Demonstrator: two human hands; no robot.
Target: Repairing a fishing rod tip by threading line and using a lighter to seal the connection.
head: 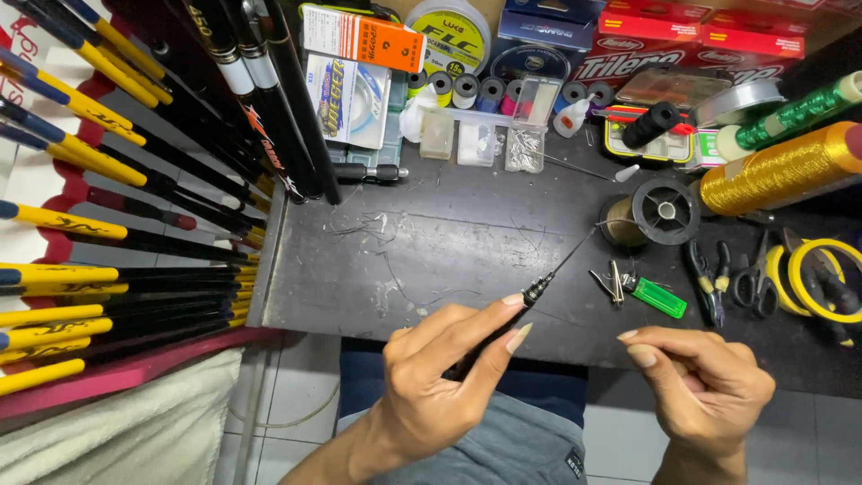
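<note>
Seen from the head camera, looking down: a person sits at a dark, scratched table (pixel 431 260), both bare hands held over its near edge.

The left hand (pixel 440 377) pinches a thin black rod tip (pixel 539 287) between thumb and forefinger, the grip pressed together around its dark ferrule end. The fine tip slants up and to the right, over the table, toward a black spool (pixel 665 210) lying flat beside a bronze-coloured spool (pixel 620 224).

The right hand (pixel 700 382) is loosely curled, thumb against forefinger; whether that grip pinches a thread I cannot tell.

Between the hands and spools lies a green lighter (pixel 658 296), with small metal clips just beside it. To the right are black-handled pliers (pixel 703 280), scissors (pixel 754 283) and a yellow ring of tape (pixel 822 278).

Along the far edge stand the packages: an orange-and-white flat box (pixel 359 38) at upper left, a white and blue packet (pixel 348 97) below it, a round yellow line spool (pixel 449 36), a dark blue box (pixel 548 22) and two red boxes (pixel 682 45) at upper right. Small clear plastic cases (pixel 476 139) sit in front. A large cone of gold thread (pixel 781 169) and one of green thread (pixel 795 112) lie at far right.

At the left, many black and yellow fishing rods (pixel 108 224) fan out on a red rack.
</note>
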